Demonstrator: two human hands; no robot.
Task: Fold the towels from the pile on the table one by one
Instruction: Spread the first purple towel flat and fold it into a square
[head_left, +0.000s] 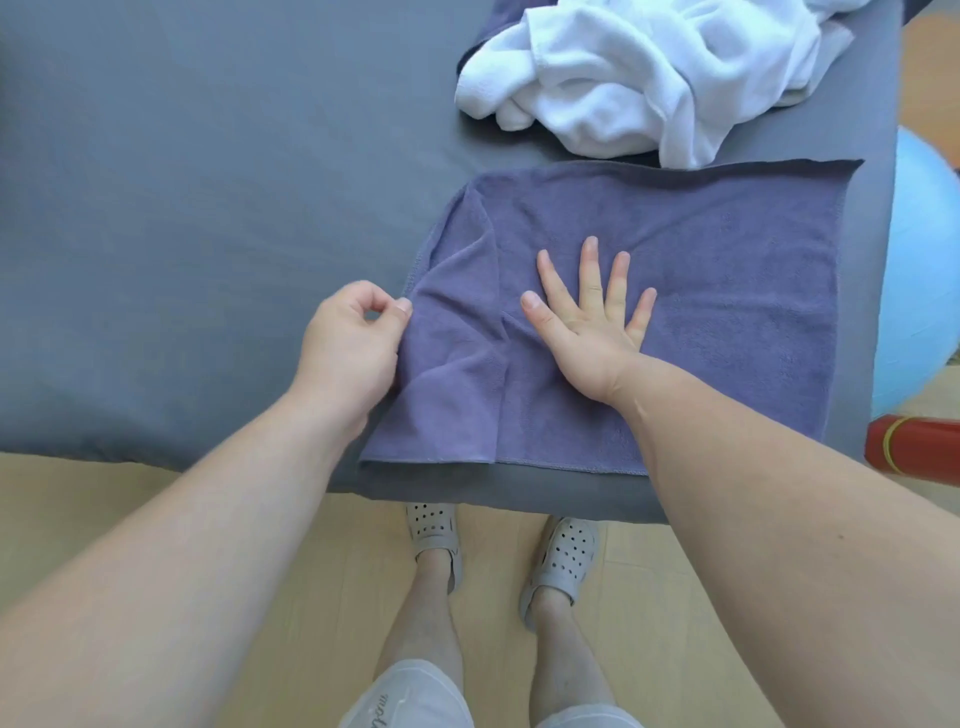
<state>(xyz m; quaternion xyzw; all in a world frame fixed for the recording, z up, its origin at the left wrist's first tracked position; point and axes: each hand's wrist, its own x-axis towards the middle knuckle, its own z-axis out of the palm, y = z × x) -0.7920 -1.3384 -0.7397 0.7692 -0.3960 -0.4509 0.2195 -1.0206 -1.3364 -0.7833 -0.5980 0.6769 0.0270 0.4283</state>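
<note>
A purple towel (727, 270) lies spread on the grey table (208, 208) near its front right corner, wrinkled along its left part. My right hand (592, 317) presses flat on the towel's middle with fingers spread. My left hand (353, 338) sits at the towel's left edge, its thumb and curled fingers pinching that edge. Behind the purple towel a crumpled white towel (649, 78) forms the pile, with another purple cloth (498, 21) showing under its far left side.
A light blue exercise ball (924, 260) stands off the table's right edge, and a red cylinder (914, 449) lies below it. The table's front edge runs just below the towel. My legs and grey clogs (434, 530) stand on the wooden floor.
</note>
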